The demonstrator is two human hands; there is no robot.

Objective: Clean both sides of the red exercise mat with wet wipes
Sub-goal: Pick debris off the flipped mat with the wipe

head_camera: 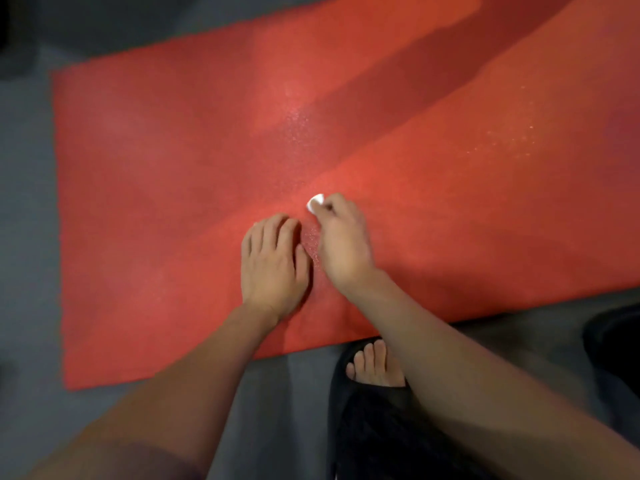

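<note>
The red exercise mat (166, 188) lies flat on the grey floor and fills most of the view, with damp glistening patches near its middle. My left hand (273, 265) rests palm down on the mat, fingers relaxed and slightly bent. Just to its right, my right hand (341, 242) pinches a small white wet wipe (316, 202) and holds it against the mat surface. Most of the wipe is hidden under the fingers.
Grey floor (27, 237) surrounds the mat on the left and near side. My foot in a black slide sandal (374, 403) stands at the mat's near edge. Another dark shape (613, 344) sits at the right edge.
</note>
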